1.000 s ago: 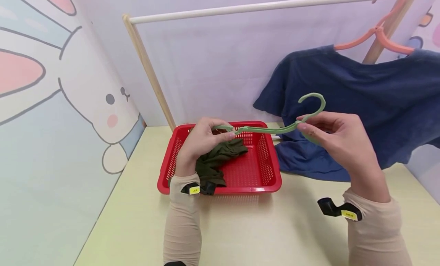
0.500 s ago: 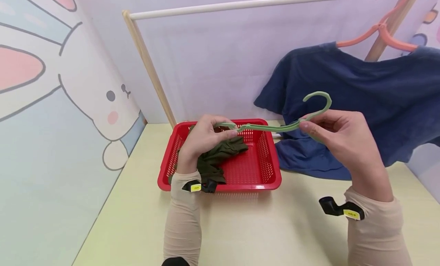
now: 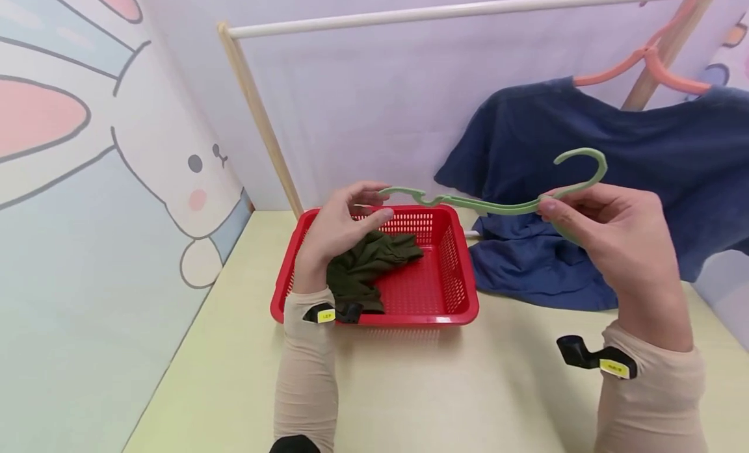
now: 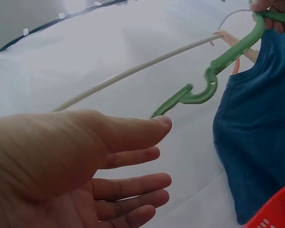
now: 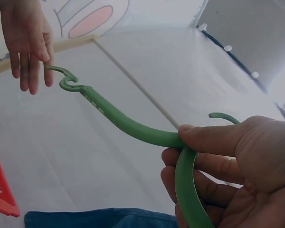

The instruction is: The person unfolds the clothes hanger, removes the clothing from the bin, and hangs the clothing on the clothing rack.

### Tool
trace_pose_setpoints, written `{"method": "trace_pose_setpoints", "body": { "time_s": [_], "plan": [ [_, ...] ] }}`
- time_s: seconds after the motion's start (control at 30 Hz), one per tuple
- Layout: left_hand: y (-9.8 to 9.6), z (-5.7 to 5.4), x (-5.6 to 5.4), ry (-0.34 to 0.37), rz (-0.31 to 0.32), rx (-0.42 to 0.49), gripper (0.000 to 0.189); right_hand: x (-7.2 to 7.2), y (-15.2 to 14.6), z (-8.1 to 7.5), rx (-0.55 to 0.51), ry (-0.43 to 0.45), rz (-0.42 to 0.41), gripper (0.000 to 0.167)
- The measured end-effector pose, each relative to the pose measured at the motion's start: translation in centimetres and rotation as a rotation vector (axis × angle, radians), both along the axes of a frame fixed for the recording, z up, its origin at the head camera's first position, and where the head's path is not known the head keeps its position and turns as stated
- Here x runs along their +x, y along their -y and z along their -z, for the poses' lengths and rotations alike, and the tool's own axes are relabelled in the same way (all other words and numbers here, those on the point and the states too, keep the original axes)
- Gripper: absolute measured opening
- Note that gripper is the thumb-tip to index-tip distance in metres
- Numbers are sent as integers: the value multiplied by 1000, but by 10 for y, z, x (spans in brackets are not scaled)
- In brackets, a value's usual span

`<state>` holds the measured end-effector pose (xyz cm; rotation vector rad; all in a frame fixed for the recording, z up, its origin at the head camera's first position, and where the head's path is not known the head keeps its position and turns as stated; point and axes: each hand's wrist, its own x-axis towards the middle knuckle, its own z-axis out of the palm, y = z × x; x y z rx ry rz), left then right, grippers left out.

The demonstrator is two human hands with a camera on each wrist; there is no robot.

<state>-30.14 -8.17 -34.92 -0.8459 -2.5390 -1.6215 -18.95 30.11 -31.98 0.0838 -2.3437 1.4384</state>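
Note:
My right hand (image 3: 620, 229) pinches a green clothes hanger (image 3: 491, 207) at its middle, just below the hook. One arm of the hanger reaches left across the space over the basket. At that arm's notched tip is my left hand (image 3: 339, 229), its fingers loosely straight and thumb apart from them. In the left wrist view the left hand (image 4: 85, 166) has nothing between thumb and fingers, and the hanger's tip shows past the thumb. The right wrist view shows the right thumb and fingers around the hanger's (image 5: 133, 128) centre joint.
Below the hands, a red plastic basket (image 3: 374, 319) holds a dark green garment (image 3: 368, 264). Behind it stands a rack with a white rail (image 3: 433, 12) and wooden posts. A navy T-shirt (image 3: 544, 134) hangs on a pink hanger (image 3: 673, 79) at the right, its lower part on the table (image 3: 445, 388).
My left hand has let go of the hanger's end and its fingers have spread. My right hand has moved right with the hanger, whose left tip now shows.

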Motion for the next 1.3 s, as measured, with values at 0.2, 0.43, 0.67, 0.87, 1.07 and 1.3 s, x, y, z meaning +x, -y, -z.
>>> {"method": "trace_pose_setpoints", "body": {
  "time_s": [0.2,0.43,0.67,0.87,1.07,1.3],
  "plan": [
    [19,-8,6,-43,-23,4,46,0,-3,0,-25,-31,25,32],
    [46,-7,14,-45,-96,-48,44,-1,-8,2,-88,-66,16,30],
    [75,-3,22,-24,-164,-86,43,-2,-11,2,-93,-89,26,28],
    [91,4,28,9,-227,-107,41,-3,-13,3,-91,-92,32,27],
    [96,12,24,22,-252,-147,40,-2,-14,4,-89,-86,35,28],
    [99,23,18,85,-294,-209,41,-3,-13,3,-84,-95,35,26]
  ]
}}
